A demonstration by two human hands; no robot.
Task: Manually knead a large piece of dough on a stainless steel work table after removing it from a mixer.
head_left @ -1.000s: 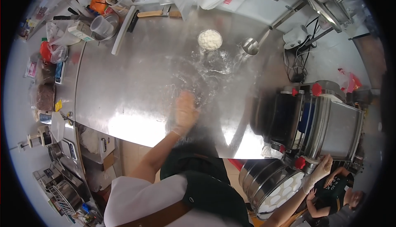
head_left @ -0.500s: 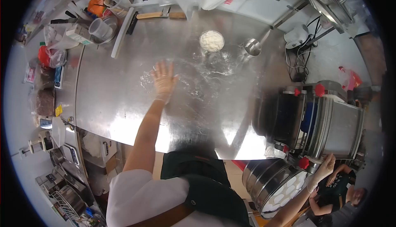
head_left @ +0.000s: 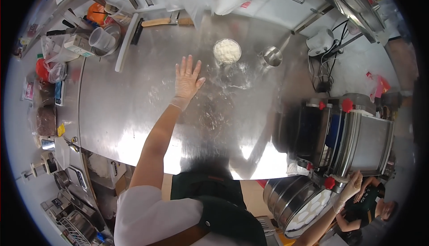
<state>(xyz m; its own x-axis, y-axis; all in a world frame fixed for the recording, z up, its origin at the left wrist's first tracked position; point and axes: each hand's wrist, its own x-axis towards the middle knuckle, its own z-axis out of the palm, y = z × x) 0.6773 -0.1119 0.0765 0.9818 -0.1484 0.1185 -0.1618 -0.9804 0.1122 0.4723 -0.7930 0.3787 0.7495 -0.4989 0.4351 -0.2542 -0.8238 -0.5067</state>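
Note:
My left hand, in a clear glove, lies spread on the steel table amid streaks of white powder. Just right of it and farther back is a round container of white powder. A metal cup with a long handle lies to the right of that. My right hand, also gloved, is low at the right beside the steel machine with red knobs. Its fingers are curled; what they grip, if anything, I cannot make out.
Knives and a white bar lie toward the back. Plastic tubs and bags crowd the left side. Cables hang back right. Stacked steel trays with white rounds stand below the right edge, near another person.
My left hand, blurred lower on the table a second ago, moved forward and left, then slightly right and farther forward with fingers spread. My right hand stays by the machine.

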